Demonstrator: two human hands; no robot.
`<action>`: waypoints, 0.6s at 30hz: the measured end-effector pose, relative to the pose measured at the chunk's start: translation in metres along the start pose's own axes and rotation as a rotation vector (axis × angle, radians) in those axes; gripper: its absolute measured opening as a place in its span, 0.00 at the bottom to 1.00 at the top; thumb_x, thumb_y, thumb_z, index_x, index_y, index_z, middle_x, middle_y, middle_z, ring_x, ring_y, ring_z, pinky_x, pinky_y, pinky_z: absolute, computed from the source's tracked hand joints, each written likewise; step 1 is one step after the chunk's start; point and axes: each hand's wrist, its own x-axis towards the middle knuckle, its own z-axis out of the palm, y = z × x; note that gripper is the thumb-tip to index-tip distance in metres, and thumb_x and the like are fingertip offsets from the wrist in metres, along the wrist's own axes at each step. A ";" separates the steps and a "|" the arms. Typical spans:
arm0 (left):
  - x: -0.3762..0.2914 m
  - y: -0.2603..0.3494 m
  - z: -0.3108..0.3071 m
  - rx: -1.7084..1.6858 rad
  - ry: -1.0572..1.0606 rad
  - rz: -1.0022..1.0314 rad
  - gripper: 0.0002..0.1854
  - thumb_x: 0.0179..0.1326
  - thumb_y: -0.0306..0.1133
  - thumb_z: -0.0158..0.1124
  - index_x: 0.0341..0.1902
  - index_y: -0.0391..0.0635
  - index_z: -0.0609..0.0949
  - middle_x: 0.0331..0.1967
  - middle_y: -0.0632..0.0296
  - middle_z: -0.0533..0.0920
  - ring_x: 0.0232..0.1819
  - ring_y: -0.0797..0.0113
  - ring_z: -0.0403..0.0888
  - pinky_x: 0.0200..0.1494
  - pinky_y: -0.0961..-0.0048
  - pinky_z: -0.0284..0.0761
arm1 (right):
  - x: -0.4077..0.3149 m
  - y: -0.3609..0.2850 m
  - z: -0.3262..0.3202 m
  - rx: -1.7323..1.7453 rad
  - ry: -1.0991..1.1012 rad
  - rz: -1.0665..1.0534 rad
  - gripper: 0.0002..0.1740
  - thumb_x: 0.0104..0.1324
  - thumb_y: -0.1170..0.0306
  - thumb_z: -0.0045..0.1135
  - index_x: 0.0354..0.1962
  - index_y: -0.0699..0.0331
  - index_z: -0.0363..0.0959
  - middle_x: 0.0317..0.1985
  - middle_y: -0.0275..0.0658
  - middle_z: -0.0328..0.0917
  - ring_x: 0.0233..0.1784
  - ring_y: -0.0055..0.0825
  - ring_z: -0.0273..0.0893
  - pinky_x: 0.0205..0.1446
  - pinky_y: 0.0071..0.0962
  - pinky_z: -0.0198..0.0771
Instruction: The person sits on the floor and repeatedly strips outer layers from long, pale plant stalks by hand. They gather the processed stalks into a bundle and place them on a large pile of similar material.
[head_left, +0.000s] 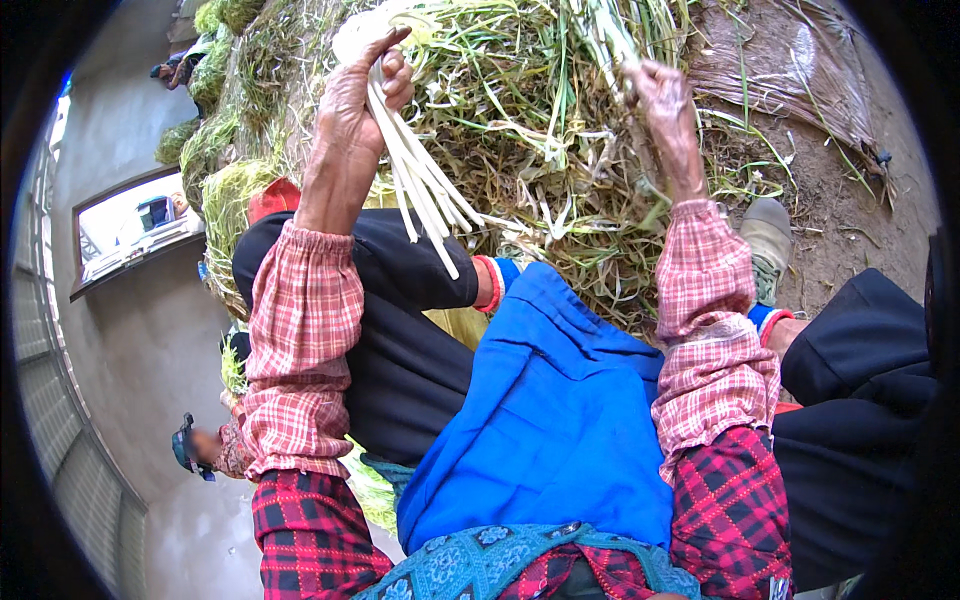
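Note:
My left hand (358, 112) is raised at the upper left, with its fingers closed around a small bundle of pale, slender plant stalks (420, 176). Their lower ends fan out over my bent knee. At the upper right my right hand (664, 97), slightly blurred, is closed at the lower end of some long green-and-white stalks (609, 34). Its fingertips are partly hidden. Between and below both hands lies a heap of leafy green stalks and brown, withered leaves (540, 150).
A blue apron (555, 420) covers my lap, between dark trousers (420, 360). A shoe (766, 247) rests on the dirt floor (832, 217) beside the heap. Several bundles of pale-green plants (232, 202) line the left. Another person (217, 446) sits at left near a grey wall (150, 360).

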 end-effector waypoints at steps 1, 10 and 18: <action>0.001 -0.001 -0.002 -0.018 -0.014 -0.010 0.15 0.64 0.29 0.50 0.50 0.31 0.67 0.16 0.68 0.63 0.14 0.79 0.58 0.14 0.84 0.55 | 0.011 -0.012 -0.006 -0.148 0.043 -0.009 0.18 0.64 0.54 0.48 0.34 0.60 0.78 0.19 0.33 0.78 0.11 0.12 0.62 0.10 0.15 0.53; 0.001 -0.009 0.003 0.095 0.143 0.013 0.13 0.62 0.28 0.53 0.46 0.32 0.70 0.16 0.68 0.65 0.17 0.75 0.62 0.16 0.82 0.56 | -0.009 -0.103 0.005 0.468 -0.202 -0.025 0.18 0.67 0.56 0.44 0.31 0.60 0.76 0.20 0.28 0.76 0.15 0.07 0.63 0.13 0.10 0.53; 0.010 -0.022 -0.011 0.087 0.066 -0.042 0.15 0.55 0.28 0.63 0.43 0.35 0.73 0.23 0.61 0.74 0.20 0.72 0.70 0.19 0.84 0.67 | -0.038 -0.084 0.057 0.493 -0.636 0.293 0.16 0.66 0.59 0.45 0.34 0.62 0.75 0.20 0.32 0.77 0.16 0.15 0.73 0.16 0.11 0.61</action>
